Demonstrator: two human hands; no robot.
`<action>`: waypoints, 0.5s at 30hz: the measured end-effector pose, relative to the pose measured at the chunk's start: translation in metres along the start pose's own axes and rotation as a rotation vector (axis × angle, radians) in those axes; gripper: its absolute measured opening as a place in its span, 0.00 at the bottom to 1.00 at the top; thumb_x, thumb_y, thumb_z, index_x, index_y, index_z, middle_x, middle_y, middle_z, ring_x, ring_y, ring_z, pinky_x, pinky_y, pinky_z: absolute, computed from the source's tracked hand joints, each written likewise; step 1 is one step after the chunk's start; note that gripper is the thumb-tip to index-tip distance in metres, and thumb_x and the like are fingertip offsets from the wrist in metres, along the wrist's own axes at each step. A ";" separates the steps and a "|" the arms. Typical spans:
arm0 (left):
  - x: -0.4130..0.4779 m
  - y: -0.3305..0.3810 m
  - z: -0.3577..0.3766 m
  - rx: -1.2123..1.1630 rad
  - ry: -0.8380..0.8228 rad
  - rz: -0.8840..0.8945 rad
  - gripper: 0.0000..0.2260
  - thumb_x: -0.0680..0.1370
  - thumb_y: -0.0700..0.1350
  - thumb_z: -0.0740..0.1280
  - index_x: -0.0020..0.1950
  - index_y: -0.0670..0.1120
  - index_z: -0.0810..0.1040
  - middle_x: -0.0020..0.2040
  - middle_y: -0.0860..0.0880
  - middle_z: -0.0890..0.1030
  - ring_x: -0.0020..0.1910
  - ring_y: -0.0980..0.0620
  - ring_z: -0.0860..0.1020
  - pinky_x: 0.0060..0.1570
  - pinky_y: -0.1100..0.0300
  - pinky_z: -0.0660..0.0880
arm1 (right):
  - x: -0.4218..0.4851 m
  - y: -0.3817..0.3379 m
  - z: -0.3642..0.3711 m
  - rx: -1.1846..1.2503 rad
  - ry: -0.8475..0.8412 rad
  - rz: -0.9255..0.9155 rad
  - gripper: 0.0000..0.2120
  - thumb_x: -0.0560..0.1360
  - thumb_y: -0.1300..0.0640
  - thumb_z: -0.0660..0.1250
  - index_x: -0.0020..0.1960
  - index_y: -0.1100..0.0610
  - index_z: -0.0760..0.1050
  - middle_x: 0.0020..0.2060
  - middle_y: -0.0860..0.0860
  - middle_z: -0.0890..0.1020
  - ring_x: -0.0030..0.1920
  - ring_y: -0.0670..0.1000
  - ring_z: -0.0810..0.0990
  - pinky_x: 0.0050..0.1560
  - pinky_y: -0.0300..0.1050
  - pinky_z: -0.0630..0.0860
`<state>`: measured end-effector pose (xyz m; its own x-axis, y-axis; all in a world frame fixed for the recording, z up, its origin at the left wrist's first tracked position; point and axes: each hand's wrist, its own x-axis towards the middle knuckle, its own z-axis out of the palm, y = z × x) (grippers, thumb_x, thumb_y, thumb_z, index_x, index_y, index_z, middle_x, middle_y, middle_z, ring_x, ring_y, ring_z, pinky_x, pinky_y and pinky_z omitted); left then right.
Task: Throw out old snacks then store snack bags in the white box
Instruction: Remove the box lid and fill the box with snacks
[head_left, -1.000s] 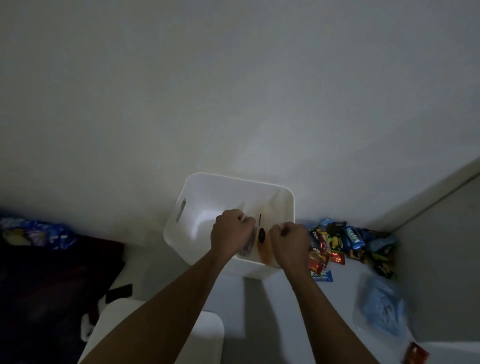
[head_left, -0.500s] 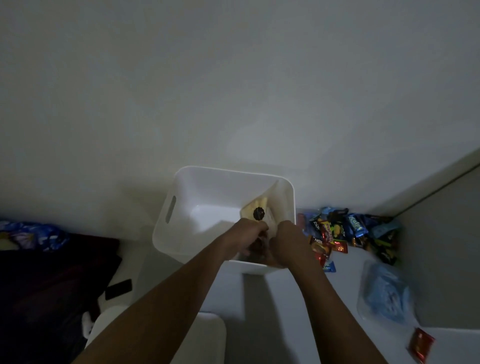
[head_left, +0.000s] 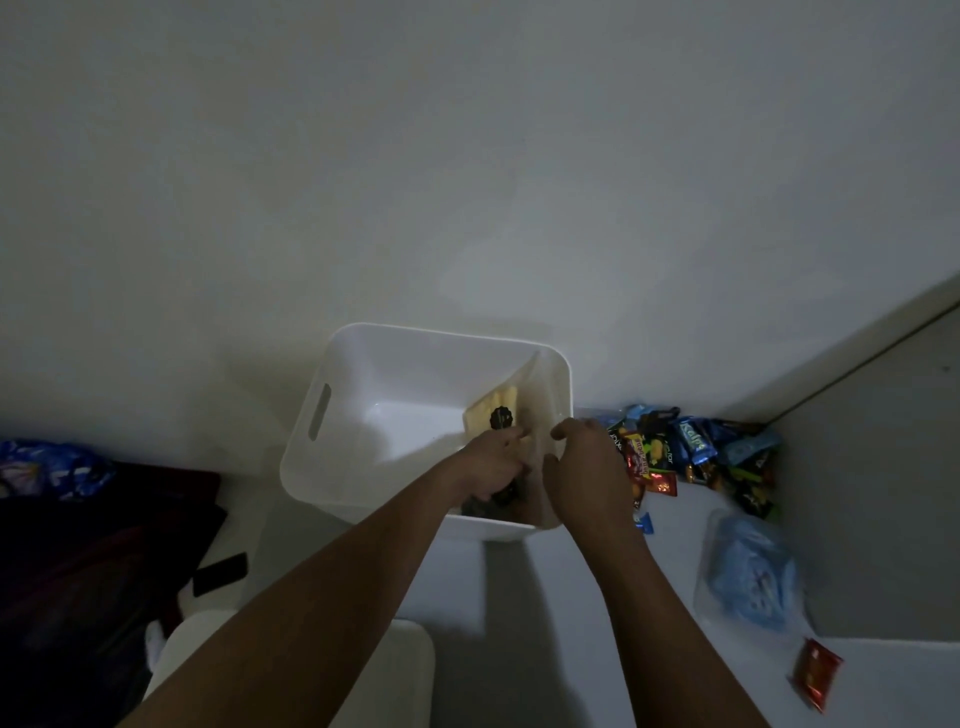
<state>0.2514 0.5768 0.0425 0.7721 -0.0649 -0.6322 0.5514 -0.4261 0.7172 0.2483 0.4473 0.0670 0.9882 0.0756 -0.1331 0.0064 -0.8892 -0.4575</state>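
The clear plastic snack bag (head_left: 501, 402) has now dropped inside the white plastic box (head_left: 363, 374), against its right wall. The fingers of the left hand (head_left: 488, 462) and right hand (head_left: 582, 462) still pinch it, so storing looks underway.

Snack bag (head_left: 506, 415) in box (head_left: 447, 345) – snack pile (head_left: 691, 452) right of box.

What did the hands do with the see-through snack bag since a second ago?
Both hands lowered the clear bag down into the white box, so it now leans along the box's right wall. The left hand and right hand still grip it. The box, the pile of snack packets beside it and the blue bag stayed put.
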 end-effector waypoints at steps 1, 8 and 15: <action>-0.001 0.001 0.001 -0.015 0.002 -0.009 0.25 0.82 0.41 0.60 0.77 0.56 0.62 0.69 0.45 0.73 0.61 0.42 0.75 0.46 0.54 0.79 | -0.002 0.003 0.001 0.025 0.018 -0.005 0.15 0.77 0.63 0.67 0.63 0.57 0.76 0.62 0.56 0.75 0.55 0.54 0.79 0.47 0.42 0.74; -0.016 0.005 0.015 -0.064 0.186 0.098 0.26 0.81 0.43 0.64 0.78 0.51 0.60 0.74 0.45 0.68 0.69 0.44 0.71 0.61 0.55 0.72 | -0.025 0.035 -0.003 0.211 0.030 -0.036 0.15 0.78 0.57 0.68 0.64 0.54 0.76 0.67 0.58 0.74 0.61 0.54 0.78 0.55 0.46 0.77; -0.035 0.055 0.052 0.022 0.667 0.474 0.20 0.79 0.44 0.68 0.70 0.51 0.71 0.66 0.49 0.74 0.64 0.51 0.72 0.57 0.63 0.68 | -0.056 0.088 -0.020 0.285 0.058 0.018 0.10 0.81 0.54 0.62 0.58 0.55 0.79 0.53 0.53 0.82 0.47 0.49 0.78 0.42 0.40 0.71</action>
<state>0.2385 0.5084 0.0888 0.9512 0.3048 0.0486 0.1187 -0.5066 0.8540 0.1964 0.3560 0.0515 0.9950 0.0275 -0.0964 -0.0463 -0.7272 -0.6849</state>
